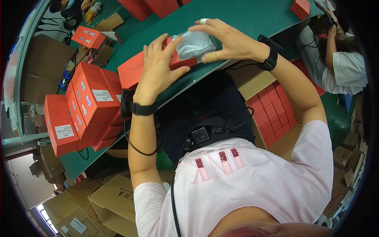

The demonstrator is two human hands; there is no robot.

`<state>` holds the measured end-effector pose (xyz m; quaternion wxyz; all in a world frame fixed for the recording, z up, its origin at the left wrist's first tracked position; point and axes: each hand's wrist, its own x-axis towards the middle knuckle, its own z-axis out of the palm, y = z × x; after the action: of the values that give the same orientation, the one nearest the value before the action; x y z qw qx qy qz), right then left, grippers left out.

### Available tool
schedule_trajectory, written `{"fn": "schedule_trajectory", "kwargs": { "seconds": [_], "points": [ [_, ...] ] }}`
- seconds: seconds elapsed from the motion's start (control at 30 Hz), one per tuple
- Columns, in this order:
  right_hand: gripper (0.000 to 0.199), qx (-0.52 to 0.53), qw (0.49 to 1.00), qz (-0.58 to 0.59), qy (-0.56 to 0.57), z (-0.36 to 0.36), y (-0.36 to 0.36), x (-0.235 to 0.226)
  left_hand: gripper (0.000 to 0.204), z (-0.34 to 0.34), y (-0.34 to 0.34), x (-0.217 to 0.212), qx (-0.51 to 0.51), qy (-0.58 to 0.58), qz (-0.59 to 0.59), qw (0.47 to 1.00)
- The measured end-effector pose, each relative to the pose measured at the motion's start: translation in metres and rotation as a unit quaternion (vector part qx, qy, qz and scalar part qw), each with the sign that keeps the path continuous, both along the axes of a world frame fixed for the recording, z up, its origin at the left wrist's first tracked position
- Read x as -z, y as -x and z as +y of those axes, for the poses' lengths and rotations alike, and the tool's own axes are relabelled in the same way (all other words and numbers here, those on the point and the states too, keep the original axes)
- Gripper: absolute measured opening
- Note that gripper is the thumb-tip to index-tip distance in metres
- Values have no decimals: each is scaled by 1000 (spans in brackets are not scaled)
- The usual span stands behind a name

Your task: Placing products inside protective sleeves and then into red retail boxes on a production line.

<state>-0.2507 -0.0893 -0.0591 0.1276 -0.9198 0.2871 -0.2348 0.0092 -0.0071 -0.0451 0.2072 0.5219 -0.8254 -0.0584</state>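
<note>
- Red box (131, 70): on green table (244, 15), near the edge closest to the wearer, beneath left hand (156, 67) and to the left of right hand (233, 42).
- White packet (194, 44), in clear film: at the right-hand part of the red box, exposed between both hands. Seated inside or resting on top: cannot tell.
- Left hand: over the red box, fingers and thumb spread apart, clamped on nothing. Contact with the box: cannot tell.
- Right hand: arched beside the white packet, fingers and thumb apart, no firm grip visible. Contact with the packet: cannot tell.
- Progress, judged from the layout: packet already at the box; not yet covered or enclosed.
- Stacked red boxes (81, 108): at left on the same table, seemingly shut, with white labels (102, 95); contents hidden.
- Brown carton (104, 54): farther up the table, apparently holding red strands (90, 57); just beside red printed box (89, 37).
- Low carton (286, 142): below the table edge at right, packed with rows of small red boxes (272, 112).
- Open cardboard carton (112, 197): lower left; contents not visible.
</note>
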Motion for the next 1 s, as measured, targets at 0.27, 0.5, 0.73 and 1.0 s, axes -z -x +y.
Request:
{"fn": "schedule_trajectory", "kwargs": {
  "seconds": [0.27, 0.5, 0.73, 1.0],
  "points": [
    [64, -34, 999, 25, -16, -21, 22, 2, 85, 5, -18, 0, -52, -34, -3, 998],
    [69, -21, 989, -8, 145, -17, 19, 3, 86, 8, -18, 2, -59, -23, 9, 998],
    [77, 35, 998, -32, 33, -51, 64, 18, 98, 6, -13, 0, -94, 5, -4, 996],
    [80, 15, 979, -70, -192, 12, 1, -7, 102, 0, -10, -11, -70, -21, -1, 997]
  ]
}}
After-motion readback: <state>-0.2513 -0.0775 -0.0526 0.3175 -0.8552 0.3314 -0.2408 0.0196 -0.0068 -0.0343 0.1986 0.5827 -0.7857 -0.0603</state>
